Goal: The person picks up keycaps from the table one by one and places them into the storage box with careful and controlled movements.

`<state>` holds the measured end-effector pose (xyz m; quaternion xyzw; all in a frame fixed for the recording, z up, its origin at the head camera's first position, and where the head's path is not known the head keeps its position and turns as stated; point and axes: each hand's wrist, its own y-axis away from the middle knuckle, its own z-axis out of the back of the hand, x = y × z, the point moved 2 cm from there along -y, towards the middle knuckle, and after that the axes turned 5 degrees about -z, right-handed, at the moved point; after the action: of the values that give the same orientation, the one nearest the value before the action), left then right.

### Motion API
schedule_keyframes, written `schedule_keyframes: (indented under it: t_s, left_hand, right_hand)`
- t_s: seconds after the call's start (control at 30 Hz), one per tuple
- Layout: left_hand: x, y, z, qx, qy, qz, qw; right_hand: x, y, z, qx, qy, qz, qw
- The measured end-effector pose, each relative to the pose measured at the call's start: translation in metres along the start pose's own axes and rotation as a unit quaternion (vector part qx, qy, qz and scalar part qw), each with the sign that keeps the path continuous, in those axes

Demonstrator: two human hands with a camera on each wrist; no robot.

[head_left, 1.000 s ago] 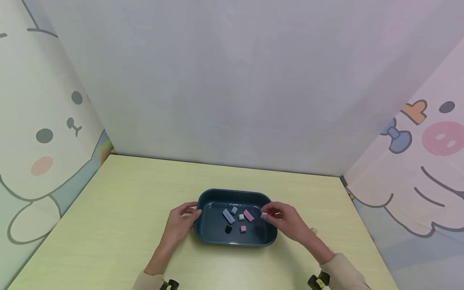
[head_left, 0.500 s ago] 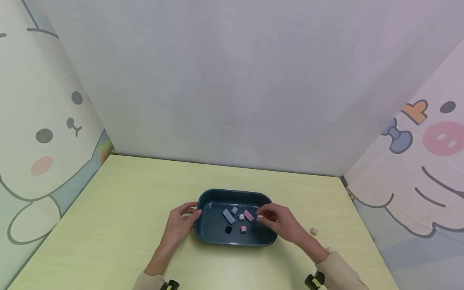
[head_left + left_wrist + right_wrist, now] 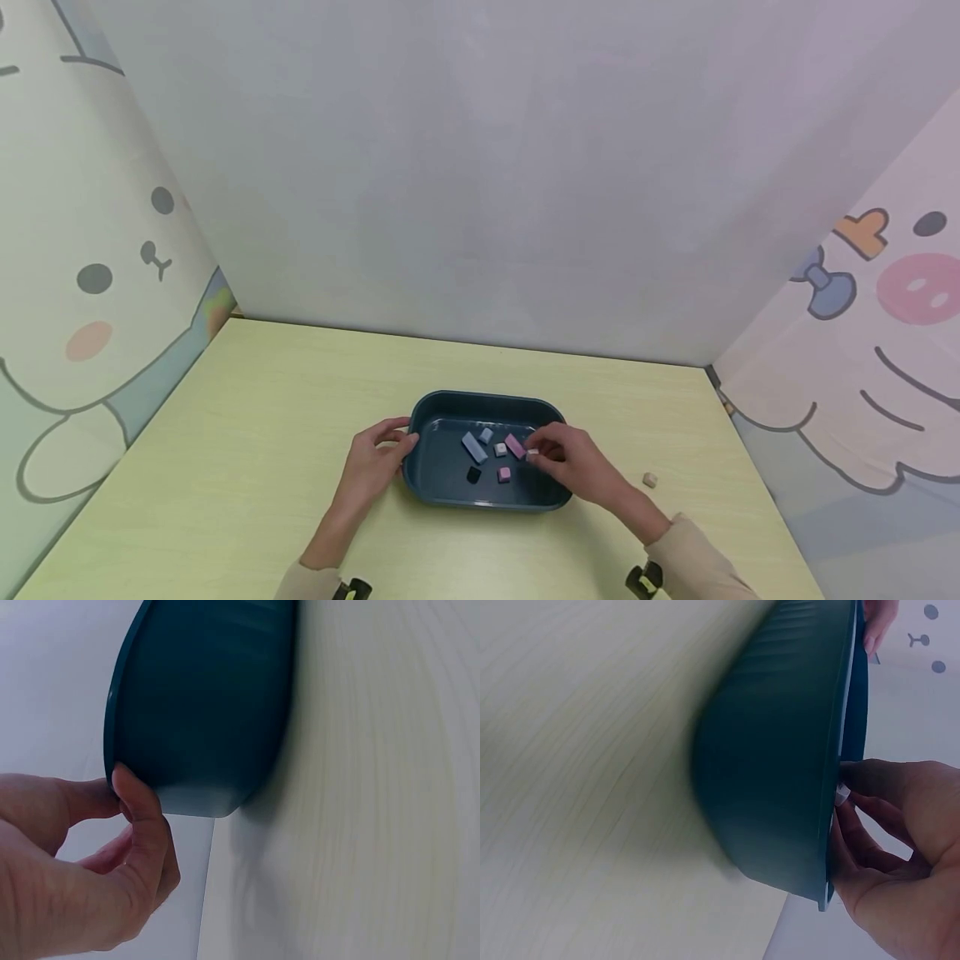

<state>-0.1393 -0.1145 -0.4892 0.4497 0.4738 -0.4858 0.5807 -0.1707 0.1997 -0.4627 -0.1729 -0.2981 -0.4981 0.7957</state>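
Since a second ago, the right hand has edged farther inward, while the left hand has kept its place. From where I stand, the pale yellow table spreads beneath both sets of fingers, and the dark blue tray sits on it between them: the left fingers pinch its rim at one end, and the right fingers reach in over the other. Of the pieces inside, the blue bar lies well left of the right fingertips; the pink bar lies just beside them, though I can't tell whether they touch. Left of that bar comes a white cube, with a blue cube past it, and a pink cube and a black cube nearer the person. One beige cube rests outside, to the right of the right fingers. Showing smallest of all is the pale cube, clamped between the right thumb and fingertips; whether it meets the tray floor I can't make out. To set it down well, I'd hold the left pinch steady, lower the cube flat onto a bare patch clear of the pink bar, then part thumb and fingers gently and lift straight up.
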Motion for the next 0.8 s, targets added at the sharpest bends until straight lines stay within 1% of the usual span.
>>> schedule_keyframes:
  t_s: [0.13, 0.3, 0.57, 0.8]
  left_hand:
    - [0.000, 0.000, 0.000, 0.000, -0.002, -0.001, 1.0000]
    - [0.000, 0.000, 0.001, 0.000, 0.000, -0.002, 1.0000]
    - [-0.002, 0.002, 0.001, 0.003, 0.003, -0.006, 1.0000]
    - [0.000, 0.000, 0.001, 0.000, 0.001, 0.000, 1.0000]
  right_hand:
    - [0.003, -0.002, -0.001, 0.009, 0.013, 0.013, 1.000]
    - [0.007, -0.003, -0.002, 0.017, 0.013, 0.026, 0.999]
    - [0.004, -0.009, -0.010, 0.035, 0.039, 0.035, 0.998]
    - [0.007, -0.010, -0.015, 0.045, 0.055, 0.043, 0.997]
